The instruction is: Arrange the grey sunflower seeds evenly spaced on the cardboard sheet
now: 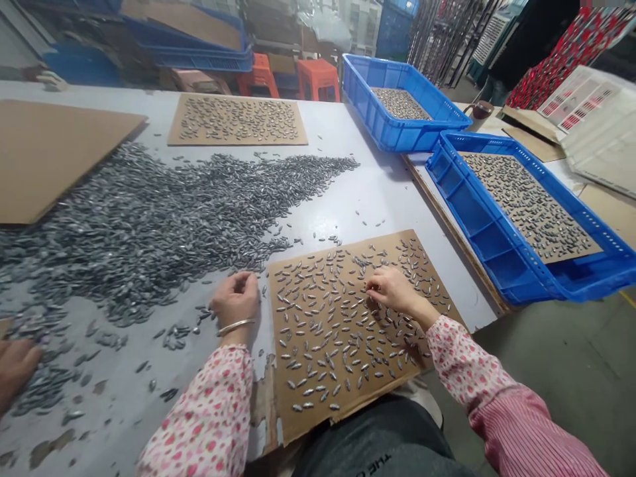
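A brown cardboard sheet (348, 331) lies at the table's front edge, with small grey metal pieces spread over it. Over its right half is my right hand (390, 289), fingers pinched together; whatever they hold is too small to make out. My left hand (236, 301), with a bangle at the wrist, rests beside the sheet's left edge, its fingers curled in and their tips hidden. A large heap of the same grey pieces (163, 218) covers the table's left and middle, reaching close to my left hand.
Another cardboard sheet with pieces (238, 119) lies at the back. A bare cardboard sheet (59, 152) overlaps the heap. Two blue crates (497, 245) (387, 132) with loaded sheets stand at the right. Another person's hand (17, 368) is at the left edge.
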Demonstrator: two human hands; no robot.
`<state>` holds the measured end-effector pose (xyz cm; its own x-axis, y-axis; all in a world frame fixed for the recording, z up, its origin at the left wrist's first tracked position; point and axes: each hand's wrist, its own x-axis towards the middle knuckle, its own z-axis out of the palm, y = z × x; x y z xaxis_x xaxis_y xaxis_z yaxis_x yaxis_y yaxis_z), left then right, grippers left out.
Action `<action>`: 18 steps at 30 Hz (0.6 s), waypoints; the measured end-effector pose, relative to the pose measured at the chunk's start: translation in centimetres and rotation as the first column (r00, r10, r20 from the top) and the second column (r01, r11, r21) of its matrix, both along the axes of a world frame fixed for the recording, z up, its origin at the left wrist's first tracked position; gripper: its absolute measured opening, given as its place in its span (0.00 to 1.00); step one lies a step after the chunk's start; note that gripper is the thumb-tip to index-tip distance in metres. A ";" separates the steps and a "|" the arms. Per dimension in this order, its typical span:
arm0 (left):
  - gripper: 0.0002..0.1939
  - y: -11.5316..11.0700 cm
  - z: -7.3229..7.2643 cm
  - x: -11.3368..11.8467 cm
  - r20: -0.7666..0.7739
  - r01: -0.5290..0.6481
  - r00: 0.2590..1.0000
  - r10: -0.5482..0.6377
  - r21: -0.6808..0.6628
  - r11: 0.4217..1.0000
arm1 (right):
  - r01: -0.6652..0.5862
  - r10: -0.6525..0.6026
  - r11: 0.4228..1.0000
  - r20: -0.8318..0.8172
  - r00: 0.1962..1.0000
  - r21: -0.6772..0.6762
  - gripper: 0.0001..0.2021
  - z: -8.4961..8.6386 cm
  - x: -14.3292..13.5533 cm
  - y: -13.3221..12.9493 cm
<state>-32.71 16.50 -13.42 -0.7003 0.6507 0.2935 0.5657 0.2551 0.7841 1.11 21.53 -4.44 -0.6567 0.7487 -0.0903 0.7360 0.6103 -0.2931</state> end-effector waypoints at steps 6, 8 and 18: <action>0.13 -0.1 1.0 0.4 0.011 -0.003 1.000 0.003 0.008 1.000 | -0.080 0.079 0.997 0.074 0.994 0.015 0.06 -1.3 -0.5 -1.0; 0.13 -0.1 0.8 0.3 -0.006 0.000 1.000 0.000 0.012 1.000 | -0.079 0.076 0.996 0.083 0.994 0.037 0.07 -1.3 -0.7 -1.1; 0.12 -0.2 0.7 0.2 -0.011 -0.009 1.000 0.009 0.010 1.000 | -0.103 0.098 0.993 0.082 0.992 0.050 0.09 -1.6 -1.2 -0.8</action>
<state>-32.49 16.32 -12.70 -0.7030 0.6413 0.3076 0.5721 0.2530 0.7802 -0.09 20.78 -6.05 -0.7212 0.6844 -0.1070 0.6899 0.6955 -0.2008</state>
